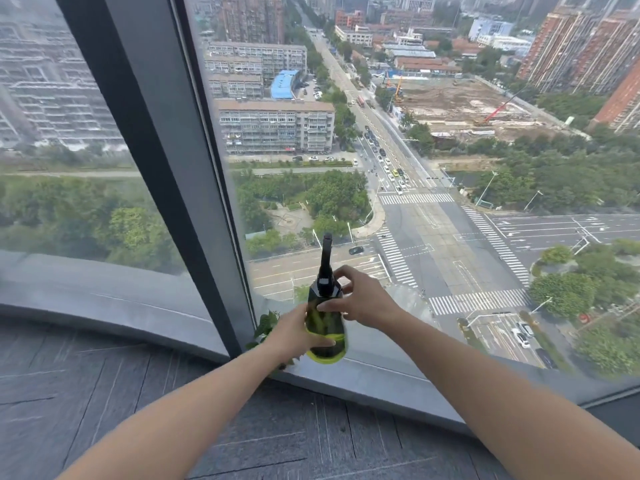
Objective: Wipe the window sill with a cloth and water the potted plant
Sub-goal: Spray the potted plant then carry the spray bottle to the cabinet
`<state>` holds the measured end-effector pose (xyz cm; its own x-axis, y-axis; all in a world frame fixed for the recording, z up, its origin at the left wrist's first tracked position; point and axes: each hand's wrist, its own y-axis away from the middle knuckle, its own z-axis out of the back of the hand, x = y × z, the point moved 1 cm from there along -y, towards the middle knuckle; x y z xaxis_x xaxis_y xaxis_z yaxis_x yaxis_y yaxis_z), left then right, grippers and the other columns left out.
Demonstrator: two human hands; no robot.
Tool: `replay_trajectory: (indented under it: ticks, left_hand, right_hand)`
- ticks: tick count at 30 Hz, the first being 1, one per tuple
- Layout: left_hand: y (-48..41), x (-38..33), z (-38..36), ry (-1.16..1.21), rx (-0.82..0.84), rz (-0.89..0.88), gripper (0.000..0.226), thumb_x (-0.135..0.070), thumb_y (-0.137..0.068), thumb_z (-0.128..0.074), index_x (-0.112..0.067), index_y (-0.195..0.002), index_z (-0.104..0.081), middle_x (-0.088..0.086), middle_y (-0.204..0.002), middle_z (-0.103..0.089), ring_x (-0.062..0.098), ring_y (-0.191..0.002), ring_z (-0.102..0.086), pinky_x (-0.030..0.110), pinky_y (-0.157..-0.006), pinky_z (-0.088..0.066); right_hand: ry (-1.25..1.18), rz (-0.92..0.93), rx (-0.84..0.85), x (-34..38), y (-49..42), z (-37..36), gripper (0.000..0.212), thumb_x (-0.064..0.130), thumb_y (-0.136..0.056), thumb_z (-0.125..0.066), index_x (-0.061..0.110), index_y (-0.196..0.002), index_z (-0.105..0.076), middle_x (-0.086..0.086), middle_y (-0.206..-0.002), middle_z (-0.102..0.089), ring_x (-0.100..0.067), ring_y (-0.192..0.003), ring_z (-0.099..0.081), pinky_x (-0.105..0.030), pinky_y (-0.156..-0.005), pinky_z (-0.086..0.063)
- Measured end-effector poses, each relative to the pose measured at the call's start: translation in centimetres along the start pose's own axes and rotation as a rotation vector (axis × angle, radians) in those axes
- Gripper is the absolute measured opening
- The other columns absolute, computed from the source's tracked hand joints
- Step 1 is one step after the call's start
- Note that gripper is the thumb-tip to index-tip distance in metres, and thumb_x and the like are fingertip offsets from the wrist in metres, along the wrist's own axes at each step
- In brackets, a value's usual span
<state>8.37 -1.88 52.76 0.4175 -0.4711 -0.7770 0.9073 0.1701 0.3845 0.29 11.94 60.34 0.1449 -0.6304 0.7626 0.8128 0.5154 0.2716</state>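
A dark green spray bottle [327, 325] with a black nozzle and a lime base is held above the grey window sill [374, 375]. My left hand [289, 336] grips the bottle's body from the left. My right hand [360, 299] holds its neck and black top from the right. Behind my left hand, green leaves of the potted plant [266, 323] show by the window frame; its pot is hidden. No cloth is in view.
A thick dark window post [166, 161] rises left of the bottle, with large glass panes on both sides. Dark grey carpet tiles [138, 393] cover the floor below the sill.
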Motion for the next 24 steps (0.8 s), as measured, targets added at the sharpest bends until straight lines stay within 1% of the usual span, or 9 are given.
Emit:
replay_trajectory:
  ticks: [3,5,7,9,12,14,18,22,24]
  left_hand:
    - [4.7,-3.9,5.2,0.001,-0.043,-0.002,0.076,-0.044,-0.063,-0.086,-0.028,-0.128,-0.052,-0.009,-0.116,-0.064,0.013,-0.107,-0.06,0.026,-0.089,-0.05]
    - [7.7,-5.5,8.4,-0.008,-0.093,0.001,0.076,-0.049,-0.058,-0.086,-0.032,-0.125,-0.054,-0.01,-0.114,-0.066,0.012,-0.104,-0.062,0.029,-0.091,-0.052]
    - [10.8,-6.6,11.6,-0.008,-0.144,0.006,0.078,-0.055,-0.054,-0.084,-0.035,-0.124,-0.055,-0.014,-0.113,-0.066,0.01,-0.104,-0.063,0.03,-0.092,-0.053]
    - [13.5,-7.0,14.9,-0.004,-0.195,0.004,0.07,-0.051,-0.058,-0.084,-0.037,-0.12,-0.057,-0.017,-0.107,-0.066,0.008,-0.103,-0.063,0.026,-0.093,-0.051]
    - [17.7,-6.6,20.2,0.029,-0.288,0.011,0.047,-0.038,-0.068,-0.085,-0.038,-0.107,-0.057,-0.021,-0.094,-0.063,0.003,-0.09,-0.062,0.017,-0.076,-0.049]
    - [20.3,-5.5,23.9,0.061,-0.346,0.036,0.049,-0.04,-0.069,-0.084,-0.036,-0.11,-0.059,-0.017,-0.1,-0.063,0.003,-0.086,-0.059,0.019,-0.07,-0.048]
    - [26.3,-1.0,31.3,0.109,-0.454,0.095,0.059,-0.045,-0.064,-0.085,-0.036,-0.117,-0.061,-0.014,-0.112,-0.064,0.009,-0.102,-0.061,0.031,-0.078,-0.057]
    - [33.8,5.4,37.9,0.209,-0.594,0.126,0.06,-0.041,-0.065,-0.086,-0.035,-0.118,-0.06,-0.016,-0.109,-0.062,0.01,-0.102,-0.06,0.021,-0.068,-0.05]
    - [38.0,9.2,41.2,0.301,-0.662,0.122,0.061,-0.039,-0.065,-0.087,-0.036,-0.12,-0.06,-0.012,-0.113,-0.064,0.011,-0.104,-0.061,0.022,-0.069,-0.05]
  right_hand:
    - [0.077,0.074,0.046,7.4,2.2,3.0,0.05,0.036,-0.066,-0.087,0.025,-0.104,-0.055,-0.004,-0.103,-0.07,-0.024,-0.086,-0.068,-0.044,-0.071,-0.061]
    - [0.187,0.166,0.09,11.9,3.4,3.8,0.051,0.045,-0.068,-0.083,0.026,-0.104,-0.051,-0.004,-0.118,-0.068,-0.025,-0.09,-0.065,-0.042,-0.075,-0.058]
    - [0.274,0.253,0.138,16.1,4.4,3.7,0.051,0.054,-0.072,-0.077,0.029,-0.103,-0.045,-0.005,-0.121,-0.066,-0.026,-0.092,-0.065,-0.041,-0.078,-0.056]
    - [0.283,0.35,0.181,20.2,5.0,2.9,0.047,0.053,-0.077,-0.073,0.03,-0.1,-0.039,-0.003,-0.117,-0.066,-0.02,-0.081,-0.064,-0.034,-0.069,-0.053]
    - [0.255,0.485,0.218,26.5,5.6,0.5,0.045,0.053,-0.078,-0.072,0.031,-0.1,-0.04,-0.001,-0.109,-0.069,-0.016,-0.074,-0.062,-0.034,-0.061,-0.052]
    - [0.239,0.563,0.232,30.6,6.1,-1.7,0.047,0.055,-0.078,-0.072,0.029,-0.104,-0.043,0.0,-0.107,-0.068,-0.018,-0.084,-0.065,-0.037,-0.068,-0.056]
    - [0.235,0.684,0.274,38.9,7.4,-8.2,0.049,0.056,-0.078,-0.071,0.026,-0.108,-0.046,0.0,-0.112,-0.066,-0.023,-0.096,-0.066,-0.047,-0.081,-0.057]
    - [0.191,0.792,0.382,47.2,9.1,-17.1,0.04,0.046,-0.081,-0.073,0.023,-0.102,-0.048,-0.002,-0.112,-0.066,-0.023,-0.094,-0.067,-0.048,-0.08,-0.058]
    - [0.178,0.84,0.44,51.5,10.2,-22.2,0.043,0.05,-0.078,-0.073,0.024,-0.1,-0.046,-0.005,-0.108,-0.068,-0.026,-0.09,-0.068,-0.048,-0.076,-0.059]
